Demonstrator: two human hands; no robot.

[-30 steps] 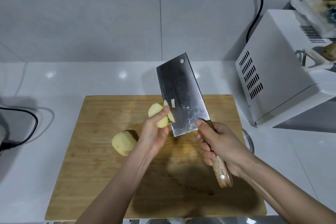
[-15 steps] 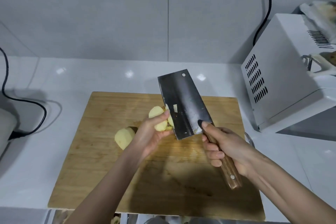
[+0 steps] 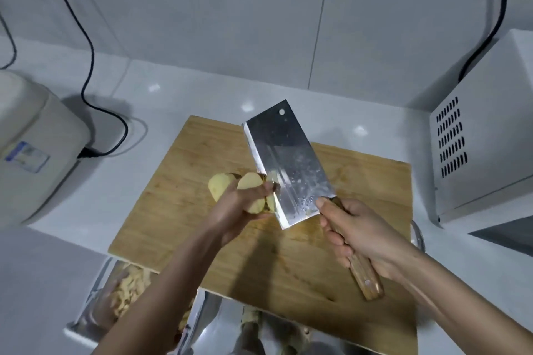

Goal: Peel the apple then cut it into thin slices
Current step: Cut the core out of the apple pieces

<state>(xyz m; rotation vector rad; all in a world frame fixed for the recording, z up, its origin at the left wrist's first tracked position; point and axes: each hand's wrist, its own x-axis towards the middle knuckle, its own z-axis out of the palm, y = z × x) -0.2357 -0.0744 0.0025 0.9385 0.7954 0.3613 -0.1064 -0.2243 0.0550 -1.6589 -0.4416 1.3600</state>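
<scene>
A single head-worn view looks forward and steeply down from over the near edge of the counter (image 3: 178, 95), facing the tiled wall (image 3: 202, 8) at the back. It sits close. Both forearms enter from the bottom edge, and the left hand (image 3: 230, 210) and right hand (image 3: 357, 230) fill mid-frame above the board (image 3: 196, 153). The view is rolled, so the board's far edge slopes down to the right. The wide lens takes in the cooker (image 3: 37, 138) at the counter's left end and the microwave (image 3: 484, 124) at its right end. The frame cuts off both.
</scene>
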